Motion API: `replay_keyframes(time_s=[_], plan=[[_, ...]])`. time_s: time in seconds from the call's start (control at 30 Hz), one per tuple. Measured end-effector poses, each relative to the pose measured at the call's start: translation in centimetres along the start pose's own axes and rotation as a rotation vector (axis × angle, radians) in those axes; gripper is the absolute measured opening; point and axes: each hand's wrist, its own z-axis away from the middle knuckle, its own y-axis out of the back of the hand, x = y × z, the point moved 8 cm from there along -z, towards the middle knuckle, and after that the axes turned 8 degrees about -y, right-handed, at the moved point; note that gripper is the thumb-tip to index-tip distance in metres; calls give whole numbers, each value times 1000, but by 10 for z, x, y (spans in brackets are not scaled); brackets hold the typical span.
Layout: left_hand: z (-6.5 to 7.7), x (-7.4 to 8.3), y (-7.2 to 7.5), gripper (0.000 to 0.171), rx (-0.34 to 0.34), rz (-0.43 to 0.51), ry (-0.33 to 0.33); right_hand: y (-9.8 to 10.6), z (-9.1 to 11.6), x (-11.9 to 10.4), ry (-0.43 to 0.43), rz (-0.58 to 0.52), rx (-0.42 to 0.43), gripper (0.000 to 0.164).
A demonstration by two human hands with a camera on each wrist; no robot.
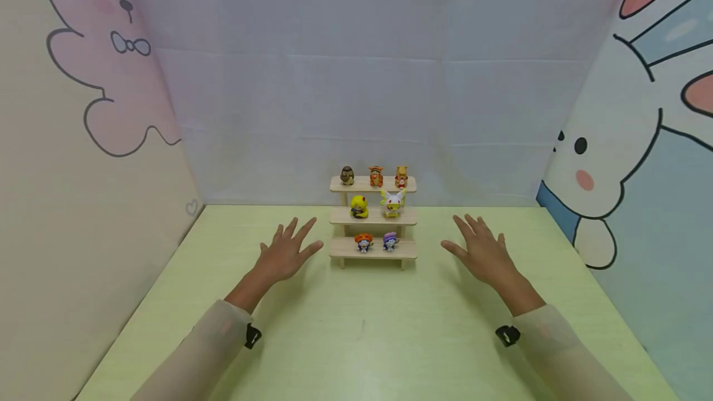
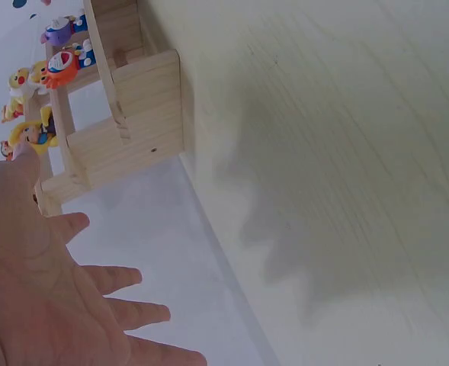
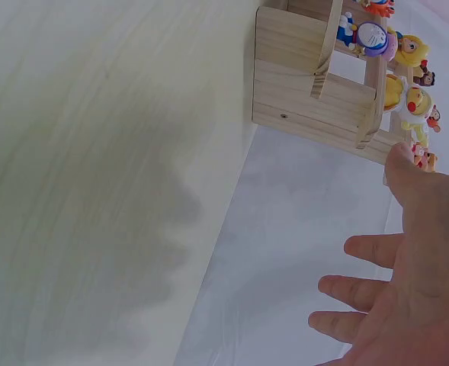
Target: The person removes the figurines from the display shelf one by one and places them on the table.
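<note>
A three-tier wooden display shelf [image 1: 373, 249] stands at the back of the table with small figurines on every step. On top are an owl figurine [image 1: 347, 175], a tiger-like figurine [image 1: 375, 176] and a yellow bear figurine [image 1: 401, 176]. The middle step holds a yellow-haired figurine [image 1: 359, 206] and a white-and-yellow eared figurine [image 1: 393, 203]. Below sit an orange-hatted figurine [image 1: 364, 242] and a purple-hatted figurine [image 1: 390, 241]. My left hand [image 1: 285, 254] is spread, holding nothing, left of the shelf. To its right, my right hand [image 1: 486, 254] is likewise spread and holds nothing.
The pale table [image 1: 362, 339] runs back to a white cloth wall [image 1: 367, 91]. Side panels carry a pink cartoon animal [image 1: 119, 73] on the left and a white cartoon rabbit [image 1: 607, 141] on the right. Dark straps show at both wrists.
</note>
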Motion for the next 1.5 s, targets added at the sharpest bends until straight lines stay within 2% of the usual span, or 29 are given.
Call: replay_keyframes(time_s=[0.63, 1.07, 1.5], plan=[[-8, 18, 0, 73, -37, 113, -48, 5, -4, -14, 43, -19, -24, 84], [-19, 30, -1, 71, -25, 111, -85, 4, -8, -24, 48, 2, -17, 83], [-28, 38, -3, 72, -22, 145, -130, 9, -13, -38, 113, -4, 10, 80]])
